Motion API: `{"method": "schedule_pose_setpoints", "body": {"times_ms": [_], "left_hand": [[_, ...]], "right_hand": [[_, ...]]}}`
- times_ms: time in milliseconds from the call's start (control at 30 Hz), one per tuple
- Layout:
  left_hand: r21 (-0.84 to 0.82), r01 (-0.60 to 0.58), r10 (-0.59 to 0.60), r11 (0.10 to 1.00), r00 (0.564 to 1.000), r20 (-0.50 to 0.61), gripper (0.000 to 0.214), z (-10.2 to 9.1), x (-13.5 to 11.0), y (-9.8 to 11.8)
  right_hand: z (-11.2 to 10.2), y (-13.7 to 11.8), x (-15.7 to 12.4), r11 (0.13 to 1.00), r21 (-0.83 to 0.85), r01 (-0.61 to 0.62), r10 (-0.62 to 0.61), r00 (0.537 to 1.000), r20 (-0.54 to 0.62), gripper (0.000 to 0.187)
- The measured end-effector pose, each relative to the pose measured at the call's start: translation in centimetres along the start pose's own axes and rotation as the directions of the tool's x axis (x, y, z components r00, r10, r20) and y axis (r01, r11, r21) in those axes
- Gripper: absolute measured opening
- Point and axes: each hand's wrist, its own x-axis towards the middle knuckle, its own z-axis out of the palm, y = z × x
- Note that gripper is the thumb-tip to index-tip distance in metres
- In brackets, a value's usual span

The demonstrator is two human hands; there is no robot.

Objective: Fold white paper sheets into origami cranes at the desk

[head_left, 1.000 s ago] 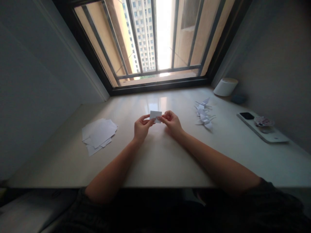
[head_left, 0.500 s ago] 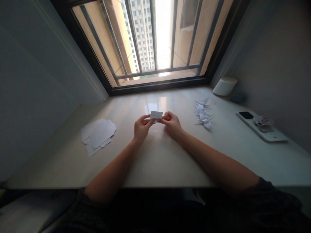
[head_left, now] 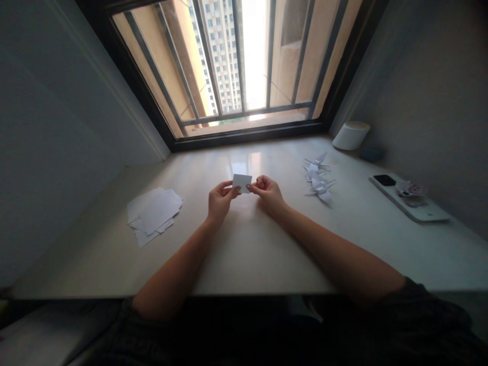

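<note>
Between my hands, above the middle of the table, is a small white square of folded paper point(head_left: 242, 182). My left hand point(head_left: 220, 202) pinches its left side between thumb and fingers. At the right edge my right hand point(head_left: 271, 194) grips it with the thumb in front and the fingers curled behind. The paper's face is turned toward me; its back and the fingertips behind it are hidden. Several folded white paper cranes point(head_left: 319, 179) sit in a row to the right of my hands. A loose stack of white paper sheets point(head_left: 156, 209) lies to the left.
A phone point(head_left: 430, 211) with a round grip on its back lies at the right. Behind it stand a white cylindrical object point(head_left: 351, 135) and a small dark object point(head_left: 371, 154) by the wall. The white table point(head_left: 244, 264) reaches a barred window point(head_left: 247, 66).
The paper has tilted to show a taller, squarer face and shifted slightly left. My thumbs have moved apart, the left one leftward. Both hands keep hold of the paper.
</note>
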Motion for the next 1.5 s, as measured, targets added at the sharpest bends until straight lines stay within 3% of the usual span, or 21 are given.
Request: {"method": "schedule_pose_setpoints", "body": {"times_ms": [400, 667, 867, 1067, 1200, 1333, 1500], "left_hand": [[-0.014, -0.109, 0.11, 0.994, 0.994, 0.024, 0.042, 0.0, -0.2, 0.2], [-0.009, -0.044, 0.045, 0.999, 0.998, 0.04, 0.038, 0.1, -0.2, 0.3], [-0.024, 0.022, -0.02, 0.999, 0.996, 0.085, 0.048, 0.3, 0.0, 0.4], [-0.011, 0.023, -0.022, 1.0, 0.998, 0.066, 0.052, 0.3, -0.1, 0.3], [0.004, 0.028, -0.029, 1.0, 0.997, 0.07, 0.047, 0.0, -0.1, 0.4], [0.088, 0.027, -0.033, 0.996, 0.997, 0.066, 0.046, -0.2, 0.1, 0.5], [0.223, -0.031, 0.01, 0.974, 0.996, 0.093, 0.041, -0.1, -0.2, 0.5]], "right_hand": [[0.1, -0.9, -0.3, 0.993, -0.09, 0.069, -0.061, 0.994, 0.09, 0.048], [0.1, -0.8, -0.1, 0.995, -0.055, 0.085, -0.084, 0.996, 0.033, 0.05], [-0.1, -0.6, 0.3, 0.997, -0.028, 0.068, -0.068, 0.997, -0.021, 0.048], [-0.4, 0.0, 0.4, 0.987, -0.109, 0.114, -0.117, 0.993, -0.016, 0.04], [-1.0, 0.2, 0.5, 0.931, -0.296, 0.213, -0.22, 0.975, 0.01, 0.023], [-1.3, -0.2, 0.3, 0.807, -0.511, 0.296, -0.321, 0.946, 0.042, 0.01], [-1.0, -0.8, -0.2, 0.668, -0.648, 0.366, -0.335, 0.925, 0.177, 0.008]]}}
